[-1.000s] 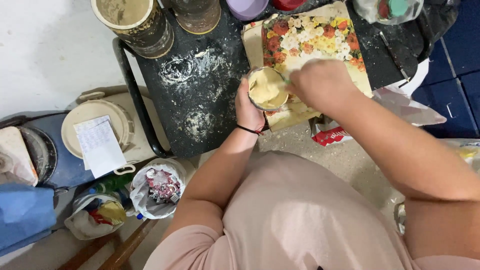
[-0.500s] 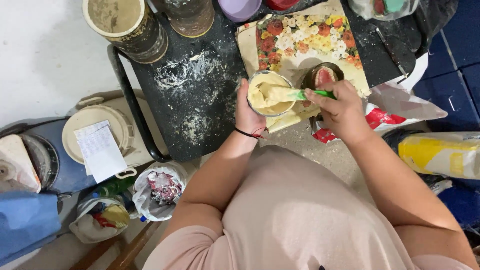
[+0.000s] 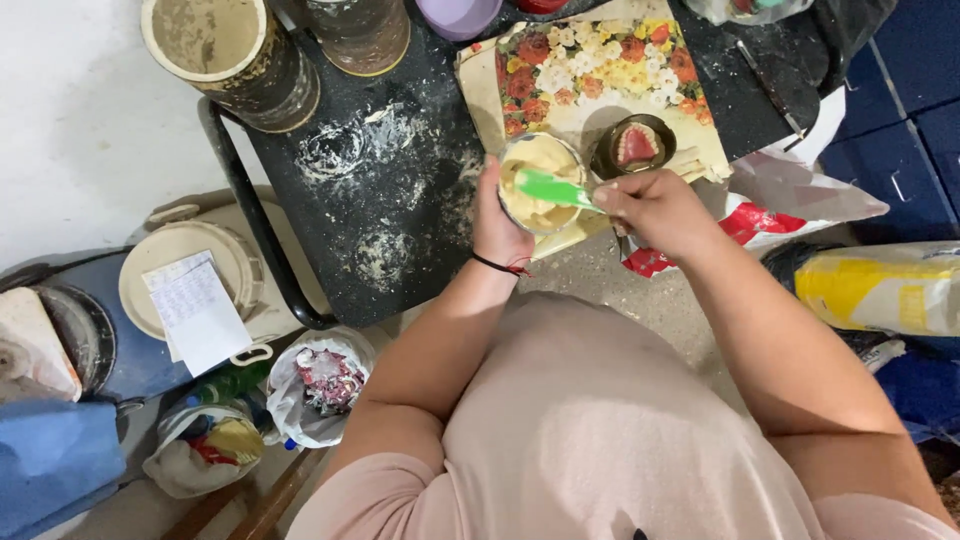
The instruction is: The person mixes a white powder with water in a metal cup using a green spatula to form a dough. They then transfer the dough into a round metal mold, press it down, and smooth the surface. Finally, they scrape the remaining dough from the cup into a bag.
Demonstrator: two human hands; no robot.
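Observation:
My left hand grips a small round bowl filled with pale yellow paste, held just above the near edge of a black powder-dusted table. My right hand holds a green spatula whose blade lies in the paste. Just beyond my right hand, a dark round mould with a pink dental cast sits on a flowered board.
Two tall tins and a purple cup stand at the table's far side. Left of it are a cream lidded bucket with a paper sheet, bags of rubbish and a blue cloth. A yellow sack lies right.
My right hand has drawn back from over the bowl toward the right, uncovering the green spatula and the mould with the pink cast. The bowl stays in my left hand.

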